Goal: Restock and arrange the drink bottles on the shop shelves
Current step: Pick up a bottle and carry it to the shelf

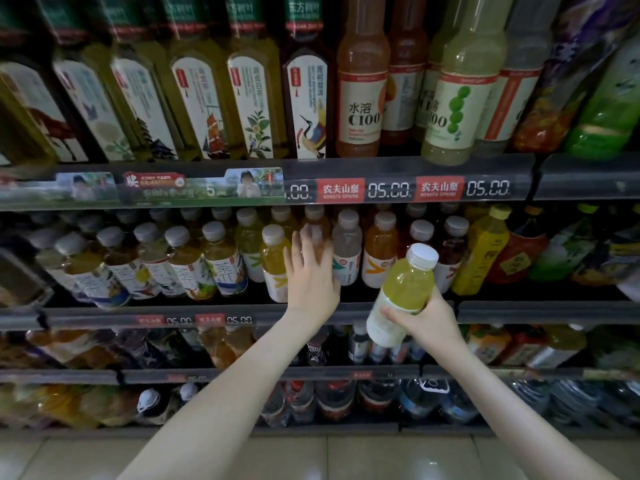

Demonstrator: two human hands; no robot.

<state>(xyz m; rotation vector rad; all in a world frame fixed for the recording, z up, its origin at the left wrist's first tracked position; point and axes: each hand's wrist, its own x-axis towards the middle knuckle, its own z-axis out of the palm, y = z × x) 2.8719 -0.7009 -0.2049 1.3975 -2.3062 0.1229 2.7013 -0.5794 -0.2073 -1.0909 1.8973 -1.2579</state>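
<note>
My right hand (427, 315) grips the lower half of a yellow-green drink bottle (403, 289) with a white cap, tilted a little, in front of the second shelf (519, 311). My left hand (311, 271) reaches into that shelf with straight fingers laid over an orange-brown bottle (317, 225), which it mostly hides. A yellow bottle (275, 261) stands just left of that hand, a pale grey one (347, 247) and an orange one (381, 249) just right of it.
The top shelf (415, 168) carries tall tea bottles (252, 98) and C100 juice bottles (362, 95) above red price tags (339, 190). Two lower shelves (277, 374) are packed with dark bottles. Pale floor tiles (381, 459) lie below.
</note>
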